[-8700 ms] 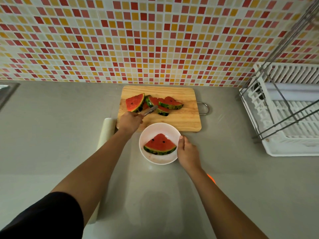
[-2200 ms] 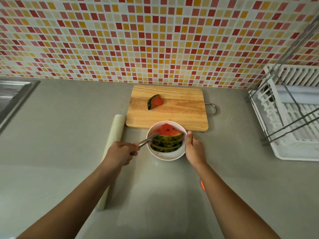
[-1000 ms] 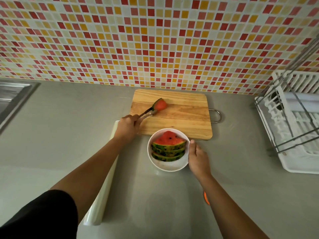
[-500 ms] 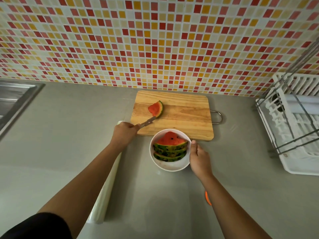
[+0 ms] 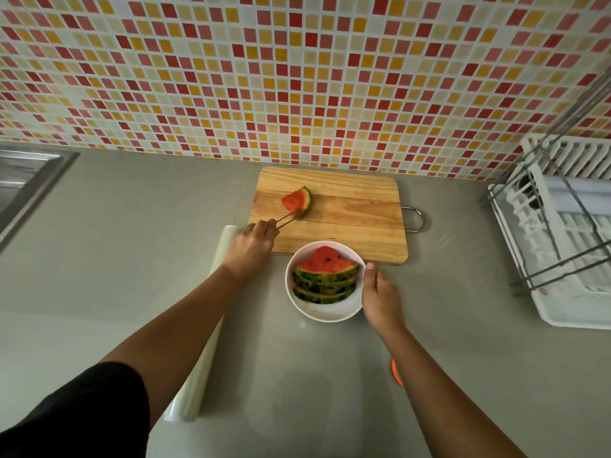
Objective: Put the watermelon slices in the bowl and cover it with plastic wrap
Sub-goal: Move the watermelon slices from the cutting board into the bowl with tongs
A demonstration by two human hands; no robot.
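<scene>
A white bowl (image 5: 325, 312) stands on the grey counter in front of the wooden cutting board (image 5: 350, 219). Several watermelon slices (image 5: 325, 276) lie stacked in it. One small slice (image 5: 296, 200) rests on the left part of the board. My left hand (image 5: 251, 247) grips metal tongs (image 5: 287, 220), whose tips touch the slice's lower edge. My right hand (image 5: 380, 297) rests against the bowl's right rim. A roll of plastic wrap (image 5: 198, 352) lies lengthwise on the counter, partly hidden under my left forearm.
A white dish rack (image 5: 572, 246) with a metal frame stands at the right. A steel sink edge (image 5: 26, 186) shows at the far left. Under my right forearm a small orange object (image 5: 396, 375) peeks out. The tiled wall runs behind the board.
My left hand went from the bowl to the board and set the tongs on the last slice, which turned on the board. The right hand stayed at the bowl.
</scene>
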